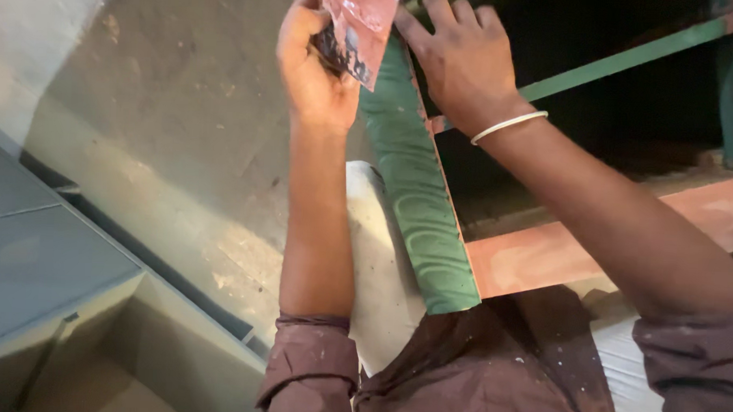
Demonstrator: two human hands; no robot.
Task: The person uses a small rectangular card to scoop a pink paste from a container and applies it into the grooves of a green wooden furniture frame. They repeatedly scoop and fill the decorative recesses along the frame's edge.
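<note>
We see the left hand [314,66] pinching a reddish plastic packet [358,27], fingers closed on its dark contents; the right hand [461,59] rests spread, seemingly steadying it against the green post [419,200].

I'm looking down into a rough workshop, stained bare concrete floor [174,126], green-painted metal frame post [419,200] with a swirled finish, rust-red primed bar [593,242], grey sheet-metal cabinet [47,268], paint-flecked maroon sleeves [312,366] on my arms
</note>
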